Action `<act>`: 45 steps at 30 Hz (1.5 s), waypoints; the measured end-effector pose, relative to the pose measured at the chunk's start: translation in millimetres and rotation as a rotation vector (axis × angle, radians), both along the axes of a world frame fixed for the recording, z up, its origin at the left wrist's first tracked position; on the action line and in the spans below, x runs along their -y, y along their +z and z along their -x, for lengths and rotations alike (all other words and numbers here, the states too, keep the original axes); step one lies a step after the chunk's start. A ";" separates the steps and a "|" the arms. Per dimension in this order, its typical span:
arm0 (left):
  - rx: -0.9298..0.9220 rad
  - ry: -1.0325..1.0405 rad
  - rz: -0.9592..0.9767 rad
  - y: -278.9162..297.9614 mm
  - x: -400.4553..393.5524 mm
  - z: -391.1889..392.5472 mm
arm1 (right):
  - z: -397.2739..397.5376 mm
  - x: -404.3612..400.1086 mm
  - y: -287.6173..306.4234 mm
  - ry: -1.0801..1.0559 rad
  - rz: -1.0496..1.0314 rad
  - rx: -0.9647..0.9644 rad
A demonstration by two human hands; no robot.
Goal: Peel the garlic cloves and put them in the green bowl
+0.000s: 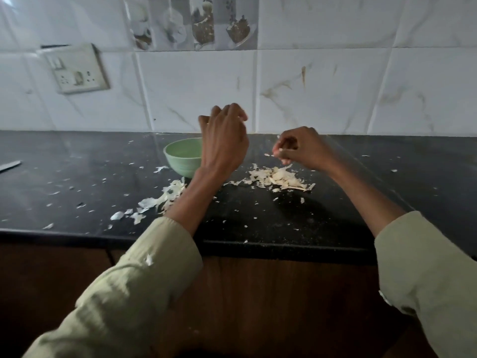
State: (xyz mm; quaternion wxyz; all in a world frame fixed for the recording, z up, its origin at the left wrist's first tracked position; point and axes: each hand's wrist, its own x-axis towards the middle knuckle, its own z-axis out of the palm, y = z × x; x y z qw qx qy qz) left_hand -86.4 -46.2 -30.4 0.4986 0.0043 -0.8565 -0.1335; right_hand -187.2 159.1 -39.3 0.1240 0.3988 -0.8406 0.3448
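Knife (10, 166): partly in view at far left edge of black countertop (77, 156), well apart from the rest.
Wall socket (77, 72): on white tiled wall, upper left, above the counter.
Loose skins (154, 202): papery white scraps strewn near front edge of counter, left of left forearm; smaller flecks scattered across the whole surface.
Green bowl (180, 153): upright on counter near the wall, right side hidden behind left hand; contents not visible from this angle.
Left hand (223, 140): raised above right part of bowl, back toward camera, fingers loosely curled downward; nothing visible in its grasp, though palm side hidden, so cannot tell for certain.
Left sleeve (129, 293): pale green, pushed back from wrist, one white fleck stuck on it.
Garlic pile (278, 178): cloves mixed with peeled skins, heaped on counter just right of bowl, below right hand.
Right hand (299, 149): held over the pile, fingers curled, pinching a small pale piece (280, 151) at fingertips; clove or skin, cannot tell.
Right sleeve (426, 267): pale green, at lower right.
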 end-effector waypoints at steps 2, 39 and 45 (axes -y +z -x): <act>-0.007 -0.029 0.020 -3.4 0.6 -20.5 | -2.6 1.2 -1.6 0.004 -0.007 -0.001; 0.524 -0.228 -0.344 -21.6 -41.2 3.3 | 19.4 -13.5 -4.3 0.033 -0.125 0.127; 0.543 -0.463 -0.451 -21.3 -32.2 43.6 | 23.2 -19.1 1.8 0.064 -0.095 0.137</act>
